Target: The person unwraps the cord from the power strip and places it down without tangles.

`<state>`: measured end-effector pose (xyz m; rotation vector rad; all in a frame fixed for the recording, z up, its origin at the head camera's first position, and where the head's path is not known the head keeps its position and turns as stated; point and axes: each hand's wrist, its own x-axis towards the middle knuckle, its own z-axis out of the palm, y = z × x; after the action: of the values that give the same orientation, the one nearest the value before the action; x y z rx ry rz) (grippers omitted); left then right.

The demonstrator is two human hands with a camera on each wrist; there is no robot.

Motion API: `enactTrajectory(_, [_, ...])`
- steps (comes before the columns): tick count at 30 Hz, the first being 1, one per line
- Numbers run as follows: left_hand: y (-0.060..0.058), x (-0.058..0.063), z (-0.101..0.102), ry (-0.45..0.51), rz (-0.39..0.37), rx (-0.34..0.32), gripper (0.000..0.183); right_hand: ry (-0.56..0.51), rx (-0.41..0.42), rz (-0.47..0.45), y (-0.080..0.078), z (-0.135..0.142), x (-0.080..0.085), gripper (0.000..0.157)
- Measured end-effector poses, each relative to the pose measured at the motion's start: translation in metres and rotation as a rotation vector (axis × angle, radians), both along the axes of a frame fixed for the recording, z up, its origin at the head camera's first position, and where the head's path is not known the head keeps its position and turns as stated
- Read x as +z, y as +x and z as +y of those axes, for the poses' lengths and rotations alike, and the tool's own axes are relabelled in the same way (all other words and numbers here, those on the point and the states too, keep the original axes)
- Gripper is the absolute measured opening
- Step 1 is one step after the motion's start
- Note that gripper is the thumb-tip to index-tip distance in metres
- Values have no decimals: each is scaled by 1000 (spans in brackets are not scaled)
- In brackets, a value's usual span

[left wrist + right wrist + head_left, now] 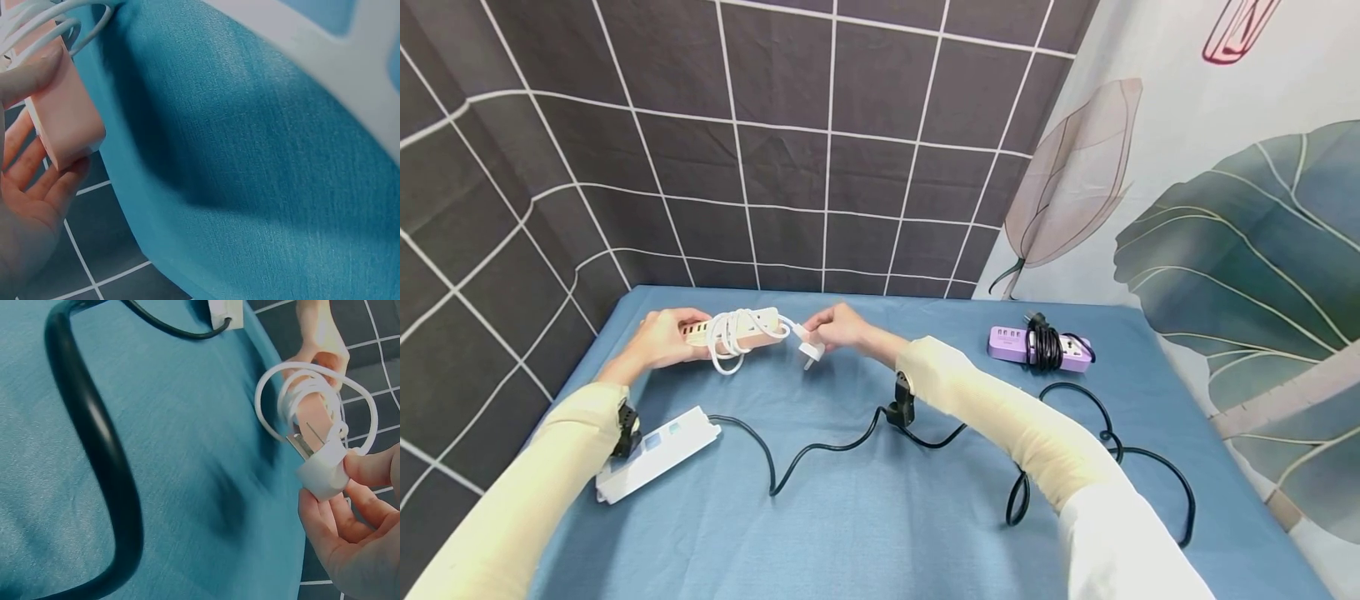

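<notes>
one pink-sided, cord-wrapped power strip [70, 119] is gripped by left fingers [28, 164], right fingers [317, 522] pinching its white plug [323, 474].

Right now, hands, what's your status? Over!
Left fingers gripping pink-sided power strip. Right fingers pinching white plug. Possibly in the way: white cord looped around the strip.

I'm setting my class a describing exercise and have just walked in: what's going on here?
A person's left grip holds a pink-and-white power strip with its white cord looped around it, while the right grip pinches the white plug. On the blue cloth, a white power strip lies at the left, its black cord trailing loose. Farther right lies a purple power strip with a black cable wound around it.
</notes>
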<state>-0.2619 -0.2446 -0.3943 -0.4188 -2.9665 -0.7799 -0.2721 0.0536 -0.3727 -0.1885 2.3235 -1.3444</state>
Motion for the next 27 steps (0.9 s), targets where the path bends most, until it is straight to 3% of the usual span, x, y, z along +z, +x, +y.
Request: enactTrajectory(27, [2,13,-6,2,35,42,59,81,35,-40,1,11,-12,27])
